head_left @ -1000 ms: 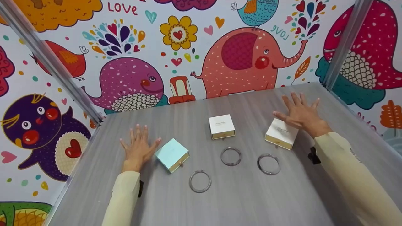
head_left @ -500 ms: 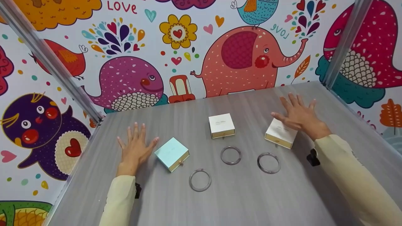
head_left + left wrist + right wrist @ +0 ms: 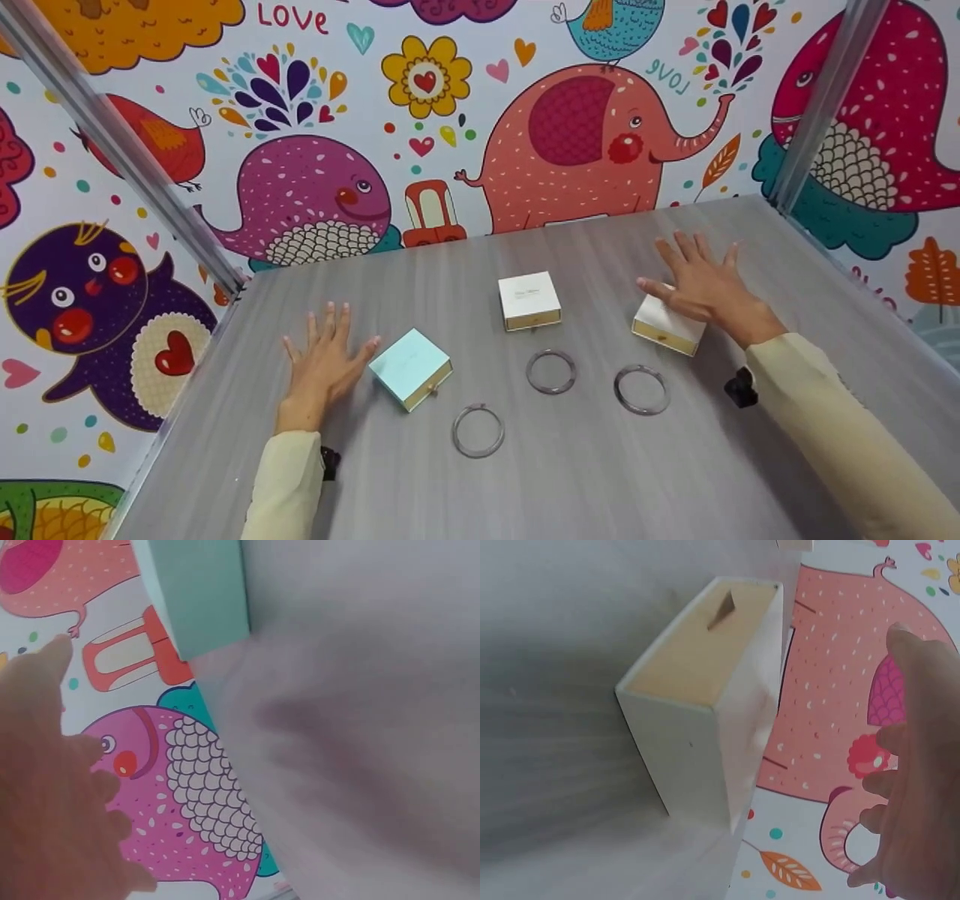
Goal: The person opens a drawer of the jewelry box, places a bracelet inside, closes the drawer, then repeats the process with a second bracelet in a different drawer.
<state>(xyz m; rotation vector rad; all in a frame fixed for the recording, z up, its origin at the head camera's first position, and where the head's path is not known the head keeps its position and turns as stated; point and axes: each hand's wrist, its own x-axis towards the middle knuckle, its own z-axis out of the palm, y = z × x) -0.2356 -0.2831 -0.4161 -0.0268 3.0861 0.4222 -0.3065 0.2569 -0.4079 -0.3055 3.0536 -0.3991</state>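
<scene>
My left hand (image 3: pixel 322 367), fingers spread and straight, hovers over the table just left of a pale mint-blue drawer-style gift box (image 3: pixel 411 367). In the left wrist view that box (image 3: pixel 199 600) stands beyond the thumb side, apart from the hand. My right hand (image 3: pixel 709 289) is spread too and overlaps the back part of a white box (image 3: pixel 664 337) in the head view. The right wrist view shows this box (image 3: pixel 682 754) below the hand, with a small tab on its cream drawer front. Both hands hold nothing. Three greyish translucent bangles (image 3: pixel 480 454) lie flat in front of the boxes.
A second white box (image 3: pixel 529 298) with small lettering stands at the table's middle back. The grey wood-grain table (image 3: pixel 570 480) meets printed cartoon walls (image 3: pixel 450 157) behind and at both sides. Metal posts (image 3: pixel 127 150) stand at the back corners.
My right hand has shifted slightly left and towards me, covering more of the right white box. The left hand has moved slightly left and towards me. Boxes and bangles stay put.
</scene>
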